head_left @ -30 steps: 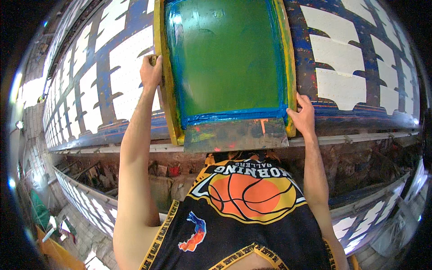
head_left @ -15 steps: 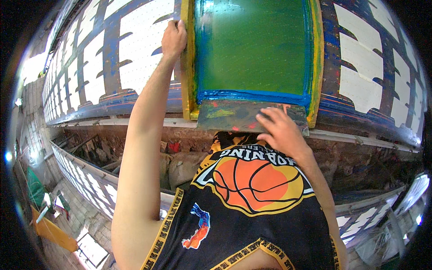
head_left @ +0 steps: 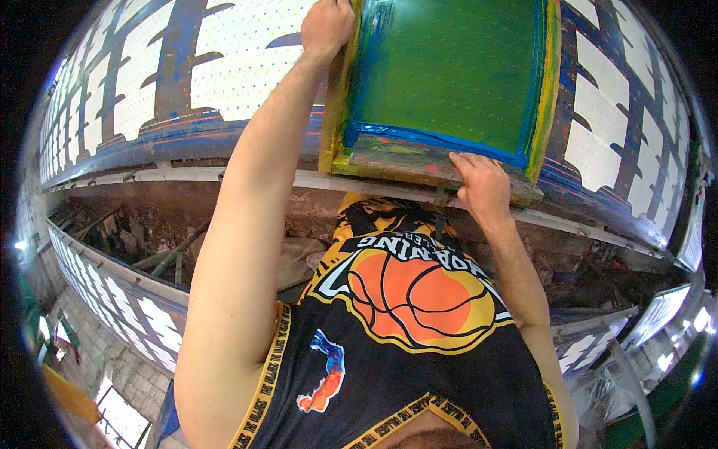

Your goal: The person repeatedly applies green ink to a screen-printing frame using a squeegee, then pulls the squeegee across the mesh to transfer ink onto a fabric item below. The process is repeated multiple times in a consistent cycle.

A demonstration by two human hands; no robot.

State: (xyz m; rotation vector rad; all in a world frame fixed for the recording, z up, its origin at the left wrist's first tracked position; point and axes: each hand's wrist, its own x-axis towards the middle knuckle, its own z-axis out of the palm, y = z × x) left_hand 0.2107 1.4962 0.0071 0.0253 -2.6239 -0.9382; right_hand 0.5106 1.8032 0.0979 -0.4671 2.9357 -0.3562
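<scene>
A screen printing frame (head_left: 340, 120) with yellow, paint-smeared rails lies ahead of me. Its green mesh (head_left: 449, 75) is bordered by wet blue ink (head_left: 441, 138), thickest along the near side. My left hand (head_left: 327, 28) is closed round the left rail near the far end, with its fingertips partly hidden. At the near end is a paint-stained board (head_left: 407, 159), seen at a slant. My right hand (head_left: 482, 183) grips this board's near edge right of centre, fingers on top and thumb at the edge.
Long dark print tables with rows of white cut panels (head_left: 243, 71) run to the left, and more panels (head_left: 598, 135) lie on the right. A pale metal rail (head_left: 179, 174) edges the table. Behind me stands another table with white pieces (head_left: 112, 299), across a cluttered gap.
My right hand has gone from loosely spread over the board to gripping its edge. In the picture, the frame and left hand sit higher and further right, and the board looks narrower.
</scene>
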